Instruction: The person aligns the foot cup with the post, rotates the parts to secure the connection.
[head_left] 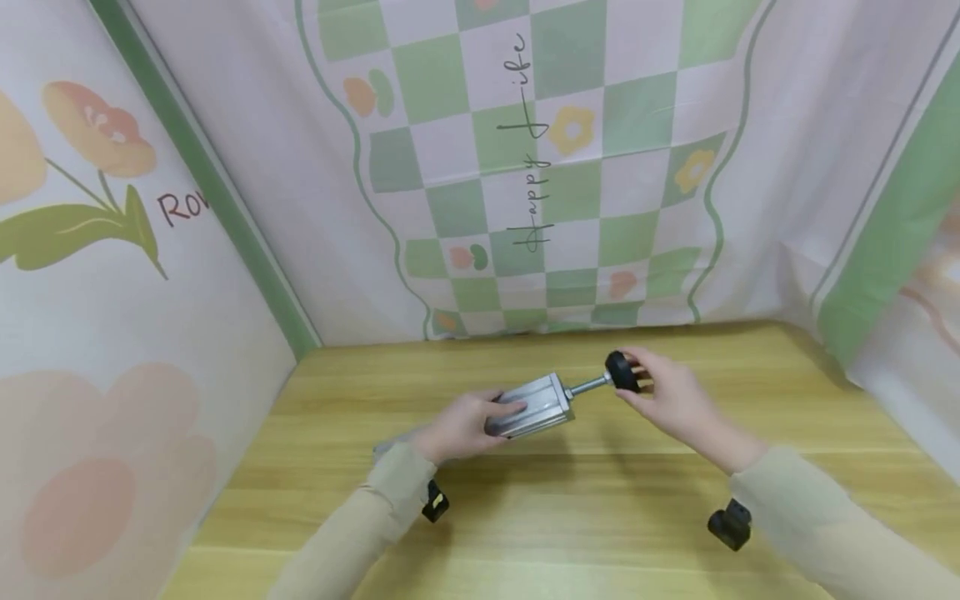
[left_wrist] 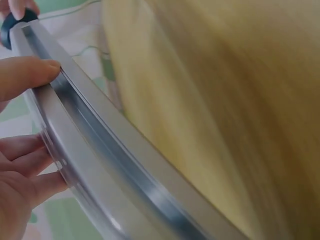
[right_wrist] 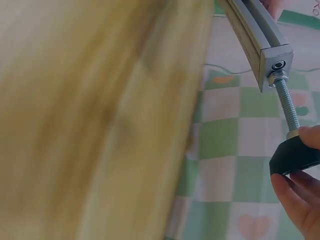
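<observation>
My left hand [head_left: 461, 425] grips a silver aluminium profile [head_left: 542, 403] with a long groove, held above the table. In the left wrist view its thumb lies at the groove of the profile [left_wrist: 95, 130], with several fingers underneath. A threaded rod [head_left: 588, 386] sticks out of the profile's end plate, with a nut at its base, clear in the right wrist view. On the rod's outer end sits a black levelling foot [head_left: 621, 372]. My right hand [head_left: 678, 404] pinches this foot [right_wrist: 295, 156] between thumb and fingers. The profile's far end is partly hidden behind the left forearm.
Below the hands lies a wood-grain table [head_left: 570, 533]. A white and green checked cloth [head_left: 510, 167] hangs along its back edge, with printed curtains at both sides. Small black devices [head_left: 731, 525] are at both wrists.
</observation>
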